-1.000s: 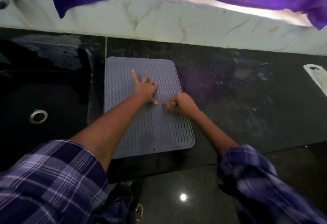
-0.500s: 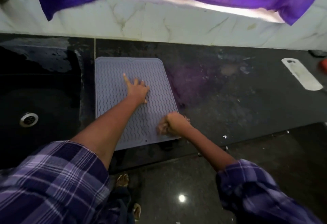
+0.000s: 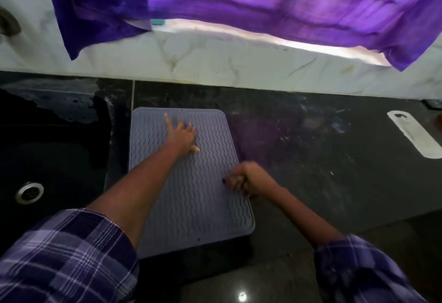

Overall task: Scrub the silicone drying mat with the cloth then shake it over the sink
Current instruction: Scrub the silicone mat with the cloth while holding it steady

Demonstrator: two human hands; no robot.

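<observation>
The grey silicone drying mat (image 3: 191,202), ribbed with wavy lines, lies flat on the black counter just right of the sink (image 3: 55,159). My left hand (image 3: 183,136) rests flat on the mat's far half with its fingers spread. At the mat's right edge my right hand (image 3: 248,179) is blurred and closed in a fist. A small dark scrap of cloth (image 3: 224,180) peeks out at its fingertips, and the fist hides the rest.
The black sink has a metal drain (image 3: 30,192). A purple fabric (image 3: 275,1) hangs over the white marble wall behind. A white flat object (image 3: 416,135) lies at the counter's far right. The counter's front edge runs just below the mat.
My right fist has slid over the mat from its middle toward the near right side and now sits at the right edge. My left hand has stayed pressed on the far half.
</observation>
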